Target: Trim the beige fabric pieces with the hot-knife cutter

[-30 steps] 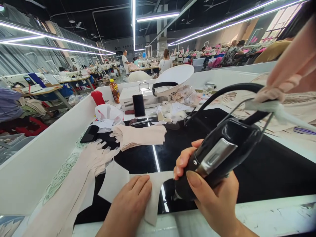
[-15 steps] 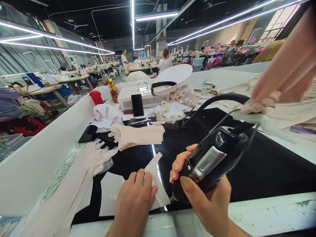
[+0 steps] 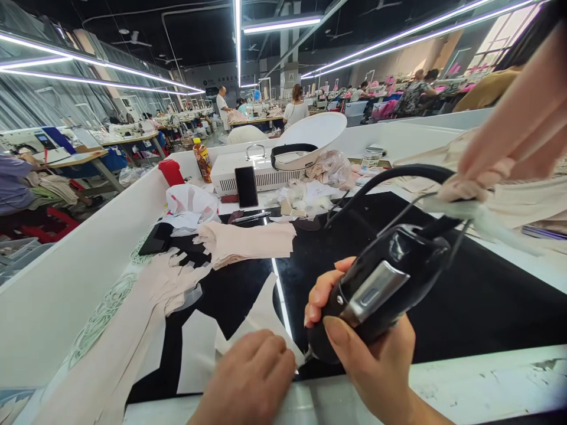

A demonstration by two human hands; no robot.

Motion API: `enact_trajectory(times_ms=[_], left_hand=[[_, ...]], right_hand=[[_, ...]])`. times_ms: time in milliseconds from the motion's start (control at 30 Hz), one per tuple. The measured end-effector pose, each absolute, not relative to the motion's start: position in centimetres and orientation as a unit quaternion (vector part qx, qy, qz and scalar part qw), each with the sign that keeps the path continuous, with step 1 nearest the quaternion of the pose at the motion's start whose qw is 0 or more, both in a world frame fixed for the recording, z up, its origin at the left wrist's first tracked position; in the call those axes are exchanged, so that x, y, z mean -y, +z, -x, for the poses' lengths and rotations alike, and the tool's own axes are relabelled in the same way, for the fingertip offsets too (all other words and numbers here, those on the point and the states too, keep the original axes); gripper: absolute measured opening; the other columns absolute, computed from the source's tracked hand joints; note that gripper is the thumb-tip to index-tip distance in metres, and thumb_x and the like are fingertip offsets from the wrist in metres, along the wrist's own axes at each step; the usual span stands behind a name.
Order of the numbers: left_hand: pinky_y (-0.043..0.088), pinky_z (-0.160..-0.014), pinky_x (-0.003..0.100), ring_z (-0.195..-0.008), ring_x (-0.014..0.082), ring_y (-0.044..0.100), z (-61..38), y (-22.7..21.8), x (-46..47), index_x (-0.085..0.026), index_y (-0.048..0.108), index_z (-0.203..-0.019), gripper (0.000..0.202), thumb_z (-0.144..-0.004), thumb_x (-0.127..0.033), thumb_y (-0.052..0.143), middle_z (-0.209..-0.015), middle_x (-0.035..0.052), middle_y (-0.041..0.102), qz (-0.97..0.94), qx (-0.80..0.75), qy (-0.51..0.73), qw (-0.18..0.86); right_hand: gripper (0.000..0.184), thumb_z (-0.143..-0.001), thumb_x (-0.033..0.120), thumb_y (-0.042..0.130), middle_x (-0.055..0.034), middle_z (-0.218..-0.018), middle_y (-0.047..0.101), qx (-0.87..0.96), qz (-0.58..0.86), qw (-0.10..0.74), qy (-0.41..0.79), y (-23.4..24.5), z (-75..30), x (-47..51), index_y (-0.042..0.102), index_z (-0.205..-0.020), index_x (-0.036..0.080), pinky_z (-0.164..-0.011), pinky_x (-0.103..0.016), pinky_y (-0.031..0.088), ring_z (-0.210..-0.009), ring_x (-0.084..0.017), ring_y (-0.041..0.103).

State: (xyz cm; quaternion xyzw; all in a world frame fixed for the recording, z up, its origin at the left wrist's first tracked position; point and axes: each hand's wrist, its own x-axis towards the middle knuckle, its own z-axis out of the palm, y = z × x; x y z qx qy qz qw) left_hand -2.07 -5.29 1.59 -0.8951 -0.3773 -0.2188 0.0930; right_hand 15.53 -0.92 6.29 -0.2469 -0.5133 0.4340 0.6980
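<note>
My right hand [image 3: 367,360] is wrapped round a black corded hand tool with a silver plate [image 3: 381,286], its tip pointing down at the black table top [image 3: 465,295]. Just left of it my left hand [image 3: 250,383] rests with curled fingers on a pale cut piece of fabric [image 3: 248,324] lying at the table's near edge. What the fingers hold, if anything, is hidden. The tool's black cable [image 3: 398,174] arches up to the right, where a pink cloth [image 3: 509,141] hangs tied around it.
A folded stack of beige fabric [image 3: 248,242] and long beige cut strips [image 3: 124,348] lie to the left. At the back stand a white box [image 3: 261,171], a dark phone [image 3: 246,186], a red cup [image 3: 170,172] and a bottle [image 3: 202,159]. White walls [image 3: 66,283] edge the table. People work at distant tables.
My left hand has turned the pale fabric piece and slid back toward the near edge, its fingers curling. The right hand with the tool has shifted slightly left.
</note>
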Motion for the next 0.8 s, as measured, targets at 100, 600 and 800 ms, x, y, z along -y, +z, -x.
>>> enact_trajectory(times_ms=[100, 600, 800], left_hand=[[0.06, -0.089, 0.026, -0.091, 0.0167, 0.07, 1.5, 0.9, 5.2, -0.013, 0.066, -0.108, 0.035, -0.114, -0.014, 0.031, -0.098, 0.0057, 0.072, 0.921, 0.297, -0.251, 0.027], [0.059, -0.106, 0.04, -0.117, 0.0224, 0.07, 2.9, -0.2, 5.0, -0.02, 0.069, -0.128, 0.027, -0.11, -0.021, 0.049, -0.122, 0.0115, 0.071, 0.902, 0.369, -0.224, 0.027], [0.059, -0.104, 0.046, -0.12, 0.0268, 0.069, 3.0, -1.0, 5.4, -0.023, 0.068, -0.13, 0.027, -0.107, -0.021, 0.055, -0.128, 0.0135, 0.069, 0.897, 0.381, -0.222, 0.027]], right_hand=[[0.028, -0.087, 0.026, 0.083, -0.0002, -0.08, 0.067, 0.499, 0.256, 0.701, 0.44, 6.5, -15.5, 1.0, 0.063, -0.106, 0.027, -0.054, -0.027, 0.063, -0.062, -0.016, 0.067], [0.038, -0.092, 0.027, 0.081, -0.0016, -0.089, 0.068, 0.507, 0.25, 0.681, 0.466, 5.2, -16.3, 1.0, 0.059, -0.122, 0.03, -0.064, -0.032, 0.065, -0.07, -0.017, 0.069], [0.037, -0.09, 0.033, 0.082, 0.0001, -0.086, 0.067, 0.489, 0.251, 0.698, 0.459, 6.0, -15.7, 0.3, 0.059, -0.119, 0.029, -0.059, -0.03, 0.061, -0.067, -0.016, 0.066]])
